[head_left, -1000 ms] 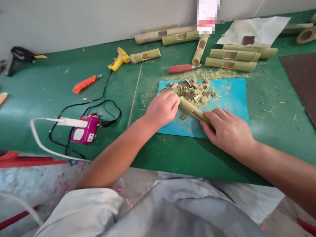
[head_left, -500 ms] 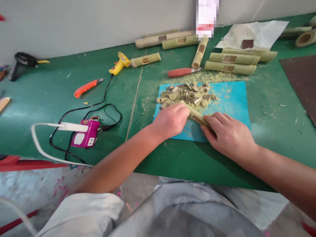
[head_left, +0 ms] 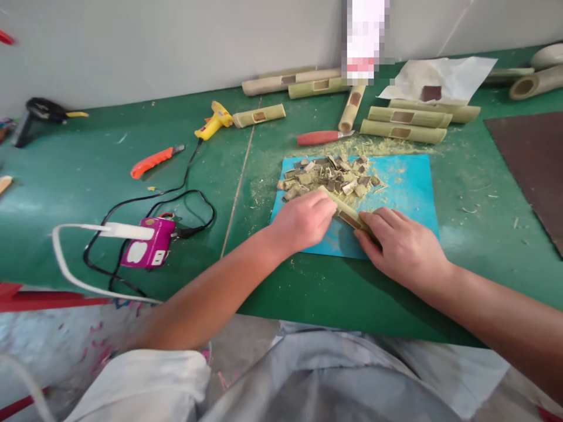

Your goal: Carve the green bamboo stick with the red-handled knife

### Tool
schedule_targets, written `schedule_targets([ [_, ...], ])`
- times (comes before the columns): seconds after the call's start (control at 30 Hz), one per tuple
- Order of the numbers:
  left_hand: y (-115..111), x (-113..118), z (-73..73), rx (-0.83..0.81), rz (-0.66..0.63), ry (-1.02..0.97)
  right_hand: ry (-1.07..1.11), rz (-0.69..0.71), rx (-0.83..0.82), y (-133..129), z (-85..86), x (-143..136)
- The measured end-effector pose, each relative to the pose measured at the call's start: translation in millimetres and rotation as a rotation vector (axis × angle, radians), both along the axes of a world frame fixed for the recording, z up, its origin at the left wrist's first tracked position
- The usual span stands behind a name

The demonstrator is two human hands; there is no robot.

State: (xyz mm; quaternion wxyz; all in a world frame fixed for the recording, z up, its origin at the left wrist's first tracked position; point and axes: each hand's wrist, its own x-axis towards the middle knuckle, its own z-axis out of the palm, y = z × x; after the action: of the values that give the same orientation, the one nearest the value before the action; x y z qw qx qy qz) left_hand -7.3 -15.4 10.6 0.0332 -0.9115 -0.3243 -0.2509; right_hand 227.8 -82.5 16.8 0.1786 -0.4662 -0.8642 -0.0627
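A short bamboo tube (head_left: 349, 216) with a rectangular opening cut in its side is held between my two hands, slanting down to the right. My left hand (head_left: 304, 218) is closed round its upper left end. My right hand (head_left: 398, 240) grips the lower right end, thumb and fingers pressed on it. Beneath lies a blue sheet (head_left: 409, 187), dusted with yellowish shavings. Just beyond my left hand, a heap of bamboo chips (head_left: 329, 174) covers the sheet's far left part. A red-handled knife (head_left: 320, 138) rests behind the sheet.
More cut bamboo tubes (head_left: 402, 132) lie at the back, some under white paper (head_left: 444, 76). On the left are a yellow glue gun (head_left: 215, 122), an orange utility knife (head_left: 153, 162) and a purple power adapter (head_left: 152, 241) with cables. A brown board (head_left: 528, 170) lies right.
The camera view has shifted slightly, so the table items sit a little lower. Both hands keep hold of the bamboo tube, in nearly the same pose.
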Motion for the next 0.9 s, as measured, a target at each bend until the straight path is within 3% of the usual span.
schedule_targets([
  [0.1,-0.3,-0.1,0.1,0.036,0.112,-0.050,0.014,0.004,0.017,0.2,0.6,-0.2],
  [0.2,0.8,-1.4,1.0,0.026,0.023,0.007,0.018,0.013,0.030,0.3,0.6,-0.5],
  [0.33,1.1,-2.3,2.4,0.063,0.084,-0.053,0.018,0.009,0.053,-0.6,-0.1,-0.8],
  [0.43,-1.5,-0.6,2.5,0.027,0.015,-0.001,0.015,0.011,0.056,-1.2,-0.7,-1.1],
  [0.57,-2.4,0.4,1.9,0.050,0.114,-0.030,0.016,0.002,0.058,-0.7,-0.6,-1.3],
  [0.67,-0.2,0.6,1.0,0.027,0.004,-0.003,0.019,0.014,0.062,-0.2,0.0,-1.5],
  [0.77,0.8,2.5,0.6,0.057,0.103,-0.068,0.027,0.015,0.067,-0.3,0.4,-1.9],
  [0.9,-0.8,4.8,1.2,0.032,0.008,-0.030,0.030,0.019,0.053,-0.5,-0.1,-2.0],
])
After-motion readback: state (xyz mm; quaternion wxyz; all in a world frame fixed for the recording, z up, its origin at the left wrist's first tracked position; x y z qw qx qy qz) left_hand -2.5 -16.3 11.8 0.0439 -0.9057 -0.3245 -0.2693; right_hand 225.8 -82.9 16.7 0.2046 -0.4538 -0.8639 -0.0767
